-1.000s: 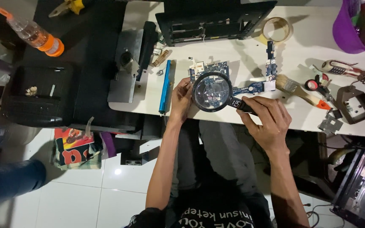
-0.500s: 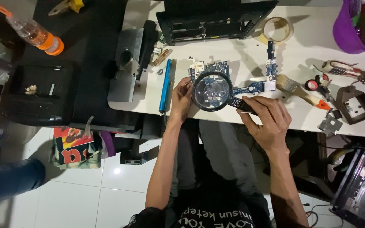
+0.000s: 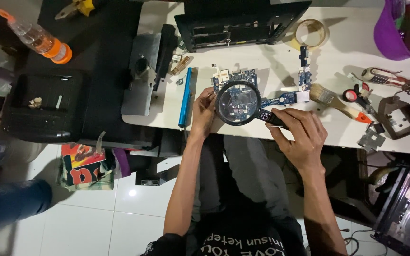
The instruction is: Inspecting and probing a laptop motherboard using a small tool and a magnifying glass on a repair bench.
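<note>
Holding a round black magnifying glass [image 3: 237, 102] by its handle, the right hand [image 3: 300, 135] has its grip closed around that handle at the lens's 4 o'clock. The lens hovers over a blue circuit board [image 3: 236, 76] lying on the white bench [image 3: 271, 57]. At the lens's 9 o'clock the left hand [image 3: 204, 110] pinches the board's near edge. A blue pen-like tool [image 3: 185, 97] lies just beside that hand at its 10 o'clock; a paintbrush [image 3: 334, 102] rests at the right hand's 1 o'clock.
</note>
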